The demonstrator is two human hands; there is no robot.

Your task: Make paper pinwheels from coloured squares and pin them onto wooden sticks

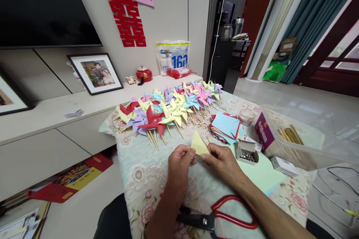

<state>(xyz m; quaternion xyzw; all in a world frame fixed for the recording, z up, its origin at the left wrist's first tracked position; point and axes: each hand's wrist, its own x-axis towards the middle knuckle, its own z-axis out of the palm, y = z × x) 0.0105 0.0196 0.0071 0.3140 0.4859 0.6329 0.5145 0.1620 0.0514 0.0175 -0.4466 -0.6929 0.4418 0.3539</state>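
Observation:
Both of my hands meet over the near middle of the table around a pale yellow piece of paper (198, 145), which stands up as a pointed shape. My left hand (181, 158) pinches its left lower edge between thumb and fingers. My right hand (221, 160) grips the lower right side. A thin wooden stick (208, 139) shows just beyond my right fingers; whether they hold it I cannot tell. Farther off lie many paper pinwheels (153, 119) on sticks, in red, yellow, purple, blue and pink. Red-handled scissors (217, 214) rest below my forearms.
Right of my hands lie stacked cut paper squares (226, 124), an open small box of metal fasteners (246, 157), green paper sheets (265, 171) and a white box (284, 166). A clear plastic bin (303, 155) holds wooden sticks. A floral cloth (146, 179) covers the table, beside a cabinet (50, 119).

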